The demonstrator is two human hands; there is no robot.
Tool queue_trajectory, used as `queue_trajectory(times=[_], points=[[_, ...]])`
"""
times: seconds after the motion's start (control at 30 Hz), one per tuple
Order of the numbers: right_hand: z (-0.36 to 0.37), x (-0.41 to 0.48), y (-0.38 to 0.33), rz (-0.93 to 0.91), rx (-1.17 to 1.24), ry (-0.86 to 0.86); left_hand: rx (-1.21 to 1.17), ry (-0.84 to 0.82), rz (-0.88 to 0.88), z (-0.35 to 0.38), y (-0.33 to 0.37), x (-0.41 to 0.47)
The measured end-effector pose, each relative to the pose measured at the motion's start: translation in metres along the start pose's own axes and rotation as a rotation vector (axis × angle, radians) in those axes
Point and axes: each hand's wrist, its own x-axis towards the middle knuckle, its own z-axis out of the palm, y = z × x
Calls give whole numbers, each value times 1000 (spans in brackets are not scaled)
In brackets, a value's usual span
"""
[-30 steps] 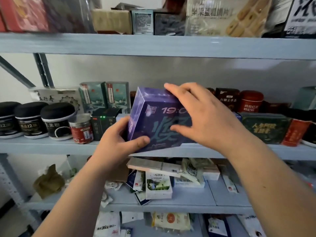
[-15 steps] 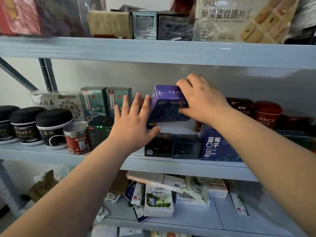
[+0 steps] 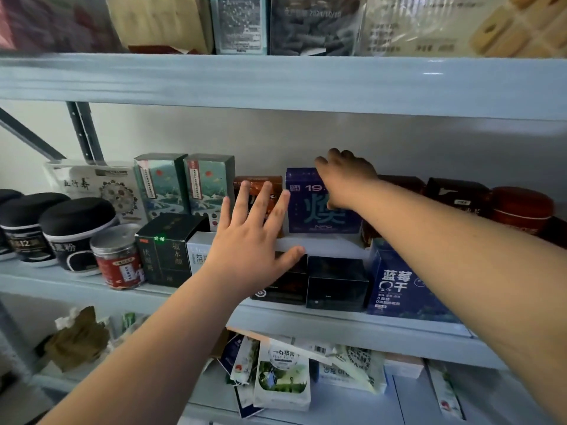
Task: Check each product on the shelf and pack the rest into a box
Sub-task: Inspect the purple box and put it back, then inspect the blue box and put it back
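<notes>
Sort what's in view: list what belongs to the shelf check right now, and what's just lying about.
In the job: purple box, gripped at its top by the right hand; left hand, open beside it; red-labelled can and blueberry box, awaiting checking.
Lying about: crumpled brown paper and loose packets on the lower shelf.

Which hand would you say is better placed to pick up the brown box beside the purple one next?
Left, I think. The left hand is open, its fingers spread just in front of the brown box, while the right hand holds the purple box to its right.
</notes>
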Motion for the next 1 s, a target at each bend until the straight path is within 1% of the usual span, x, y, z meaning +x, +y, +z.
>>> queue_trajectory(times=[0.23, 0.47, 0.63, 0.73, 0.87, 1.0], points=[[32, 32, -4, 33, 47, -159, -28, 12, 53, 5, 9, -2], [52, 42, -4, 74, 133, -191, -39, -11, 86, 11, 12, -3], [49, 36, -1, 77, 177, -163, -53, -19, 102, 13, 14, -5], [38, 22, 0, 76, 210, -116, -75, -17, 115, 12, 15, -5], [18, -12, 7, 86, 271, -39, -119, -33, 145, 12, 20, -6], [3, -61, 17, 118, 263, -11, -182, -49, 191, 15, 34, -5]])
